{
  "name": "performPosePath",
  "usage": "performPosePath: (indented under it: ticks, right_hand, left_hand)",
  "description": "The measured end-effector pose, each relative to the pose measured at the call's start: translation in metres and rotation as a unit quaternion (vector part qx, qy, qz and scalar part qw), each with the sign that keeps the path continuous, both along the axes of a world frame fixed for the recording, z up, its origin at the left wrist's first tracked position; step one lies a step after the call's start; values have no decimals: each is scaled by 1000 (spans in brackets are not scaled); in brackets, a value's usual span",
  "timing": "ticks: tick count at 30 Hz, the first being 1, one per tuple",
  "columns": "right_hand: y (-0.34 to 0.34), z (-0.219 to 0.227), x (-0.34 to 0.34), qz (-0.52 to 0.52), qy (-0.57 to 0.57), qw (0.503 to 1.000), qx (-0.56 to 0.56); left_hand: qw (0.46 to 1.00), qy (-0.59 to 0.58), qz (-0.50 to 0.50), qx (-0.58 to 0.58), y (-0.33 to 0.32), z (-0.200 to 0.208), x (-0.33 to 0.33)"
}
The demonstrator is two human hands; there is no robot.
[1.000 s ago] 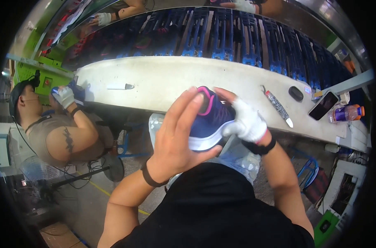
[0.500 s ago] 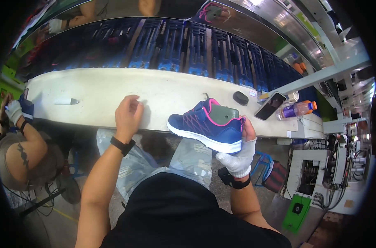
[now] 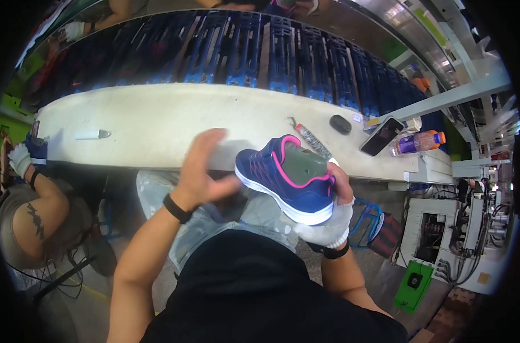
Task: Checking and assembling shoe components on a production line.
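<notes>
In my gloved right hand (image 3: 335, 220) is a navy sneaker (image 3: 271, 180) with pink trim and a white sole, gripped around its heel. Its toe points left, and a grey-green shoe last (image 3: 301, 164) fills the opening. The shoe is held up at the near edge of the pale bench. My bare left hand (image 3: 205, 174) is beside the toe, fingers and thumb spread, holding nothing; its thumb comes near the toe, and I cannot tell if they touch. Behind the shoe lies a hooked tool (image 3: 311, 139) with a mottled wrapped handle, partly hidden by the shoe.
On the bench (image 3: 157, 114) lie a small white tool (image 3: 92, 134), a black oval object (image 3: 340, 124), a phone (image 3: 381, 136) and a drink bottle (image 3: 415, 143). Blue racks (image 3: 242, 54) line its far side. A co-worker's gloved hand (image 3: 21, 160) shows at far left.
My left hand has moved right, toward the shoe's toe, and its fingers have spread. The shoe has tilted, showing more of the last. The hooked tool behind it is now more exposed.
</notes>
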State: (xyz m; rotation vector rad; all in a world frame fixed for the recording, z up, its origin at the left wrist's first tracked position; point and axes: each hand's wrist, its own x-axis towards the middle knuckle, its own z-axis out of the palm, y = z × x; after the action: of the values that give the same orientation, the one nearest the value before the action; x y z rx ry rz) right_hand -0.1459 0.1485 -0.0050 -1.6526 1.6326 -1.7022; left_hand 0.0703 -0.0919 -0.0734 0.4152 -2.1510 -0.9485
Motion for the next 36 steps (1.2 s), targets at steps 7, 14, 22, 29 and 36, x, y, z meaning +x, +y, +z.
performPosePath:
  ticks: [7, 14, 22, 29, 36]
  right_hand:
    - [-3, 12, 35, 23, 105, 993, 40]
    - [0, 34, 44, -49, 12, 989, 141]
    - [1, 52, 33, -30, 35, 971, 233]
    - [6, 52, 30, -36, -57, 962, 263]
    - [11, 37, 37, -61, -197, 961, 184]
  left_hand:
    - [961, 62, -184, -196, 53, 80, -30]
    - [961, 145, -147, -186, 62, 75, -49]
    - [970, 175, -80, -146, 76, 79, -65]
    - [971, 157, -124, -133, 70, 87, -70]
    - [970, 124, -191, -80, 60, 95, -73]
